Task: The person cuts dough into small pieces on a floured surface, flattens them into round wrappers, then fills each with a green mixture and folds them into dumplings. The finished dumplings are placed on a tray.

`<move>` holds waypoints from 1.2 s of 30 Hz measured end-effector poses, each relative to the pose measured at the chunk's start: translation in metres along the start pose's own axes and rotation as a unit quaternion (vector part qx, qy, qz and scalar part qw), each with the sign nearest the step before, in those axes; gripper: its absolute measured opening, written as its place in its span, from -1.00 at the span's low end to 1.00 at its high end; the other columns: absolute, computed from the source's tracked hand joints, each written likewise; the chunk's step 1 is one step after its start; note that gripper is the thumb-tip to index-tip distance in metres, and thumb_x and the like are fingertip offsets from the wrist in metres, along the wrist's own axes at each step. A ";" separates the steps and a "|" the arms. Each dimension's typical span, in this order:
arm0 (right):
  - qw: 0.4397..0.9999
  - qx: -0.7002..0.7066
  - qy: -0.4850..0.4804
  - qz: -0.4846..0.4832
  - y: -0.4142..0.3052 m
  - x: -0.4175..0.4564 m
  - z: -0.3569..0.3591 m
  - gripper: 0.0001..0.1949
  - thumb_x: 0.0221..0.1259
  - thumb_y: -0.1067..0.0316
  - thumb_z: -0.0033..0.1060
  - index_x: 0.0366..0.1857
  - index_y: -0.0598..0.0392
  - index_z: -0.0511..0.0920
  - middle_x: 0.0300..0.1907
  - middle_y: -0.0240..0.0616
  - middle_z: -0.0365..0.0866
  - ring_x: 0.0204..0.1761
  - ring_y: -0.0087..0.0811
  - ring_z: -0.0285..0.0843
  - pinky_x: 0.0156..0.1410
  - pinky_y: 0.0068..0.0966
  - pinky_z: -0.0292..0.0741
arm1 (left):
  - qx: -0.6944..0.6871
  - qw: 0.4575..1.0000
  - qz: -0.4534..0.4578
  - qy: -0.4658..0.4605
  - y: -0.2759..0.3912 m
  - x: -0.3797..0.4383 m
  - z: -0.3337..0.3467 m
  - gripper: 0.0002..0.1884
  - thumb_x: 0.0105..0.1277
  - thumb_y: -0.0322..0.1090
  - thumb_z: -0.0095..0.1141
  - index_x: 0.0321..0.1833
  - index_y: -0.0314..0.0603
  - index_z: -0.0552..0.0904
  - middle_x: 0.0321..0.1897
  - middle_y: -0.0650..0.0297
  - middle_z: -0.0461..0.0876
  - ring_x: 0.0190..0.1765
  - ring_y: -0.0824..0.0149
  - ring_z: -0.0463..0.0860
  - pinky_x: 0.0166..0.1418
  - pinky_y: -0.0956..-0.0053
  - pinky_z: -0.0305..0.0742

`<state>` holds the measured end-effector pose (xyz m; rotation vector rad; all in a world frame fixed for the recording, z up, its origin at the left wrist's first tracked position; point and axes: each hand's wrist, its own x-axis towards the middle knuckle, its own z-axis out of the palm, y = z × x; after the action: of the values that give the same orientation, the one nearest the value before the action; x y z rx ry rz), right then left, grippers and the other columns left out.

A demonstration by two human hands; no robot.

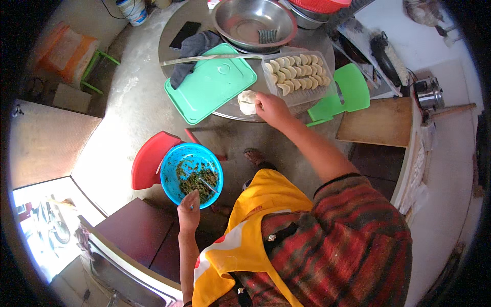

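Observation:
My right hand (273,110) reaches over the near edge of a round metal-topped table (230,111). Its fingertips pinch the right side of a small pile of pale dough wrappers (246,102). Just beyond it, a clear plastic tray (303,96) holds rows of folded dumplings (297,71). Lower down, my left hand (189,210) overlaps the near rim of a blue plastic bowl (165,180). Whether its fingers grip anything is hidden. Inside the bowl lies chopped green-brown filling (197,180) with a metal utensil (208,185) in it.
The bowl sits over a red plastic chair (151,161). A green plastic lid (218,84), a dark cloth (193,50), a dark flat device (185,34) and a large steel basin (245,23) are on the table. A green chair (351,88) stands at its right.

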<state>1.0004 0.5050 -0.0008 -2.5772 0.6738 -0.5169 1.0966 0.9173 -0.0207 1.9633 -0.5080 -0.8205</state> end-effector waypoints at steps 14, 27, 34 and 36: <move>0.825 0.467 -0.315 0.036 -0.079 -0.035 0.065 -0.88 0.11 0.41 0.21 -0.37 0.14 0.47 -0.45 -0.37 0.51 -0.38 -0.57 0.45 -0.25 -0.51 0.45 | -0.495 0.860 -0.110 -0.052 0.008 0.069 0.077 -0.26 0.31 0.14 0.08 0.36 -0.30 0.27 0.17 0.13 0.47 0.20 0.23 0.50 0.22 0.31 0.45; 0.856 0.351 -0.329 0.188 -0.015 -0.127 0.170 -0.91 0.20 0.42 0.18 -0.27 0.13 0.52 -0.36 -0.31 0.58 -0.32 -0.53 0.53 -0.18 -0.54 0.49 | -0.547 0.819 -0.141 0.103 -0.077 0.075 0.054 -0.87 0.34 -0.31 0.13 -0.14 -0.17 0.56 -0.26 0.28 0.65 -0.24 0.39 0.65 -0.17 0.43 0.58; 0.911 0.171 -0.371 0.052 0.060 -0.178 0.220 -0.88 0.16 0.42 0.19 -0.24 0.12 0.55 -0.37 -0.13 0.63 -0.31 -0.18 0.65 -0.20 -0.40 0.56 | -0.528 0.809 -0.068 0.249 -0.156 0.064 -0.007 -0.65 0.41 -0.23 -0.01 0.18 -0.24 0.45 0.03 0.15 0.59 0.00 0.26 0.63 -0.05 0.37 0.58; 0.911 0.141 -0.387 0.004 0.066 -0.183 0.238 -0.89 0.16 0.41 0.18 -0.27 0.13 0.55 -0.36 -0.09 0.64 -0.32 -0.13 0.64 -0.21 -0.34 0.57 | -0.542 0.788 -0.052 0.288 -0.176 0.066 -0.014 -0.59 0.42 -0.26 -0.03 0.26 -0.27 0.38 0.11 0.14 0.54 0.11 0.23 0.57 0.10 0.27 0.54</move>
<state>0.9338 0.6224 -0.2769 -2.2239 0.2907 0.3913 1.1563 0.9701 -0.1910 1.0282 0.4064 -0.3573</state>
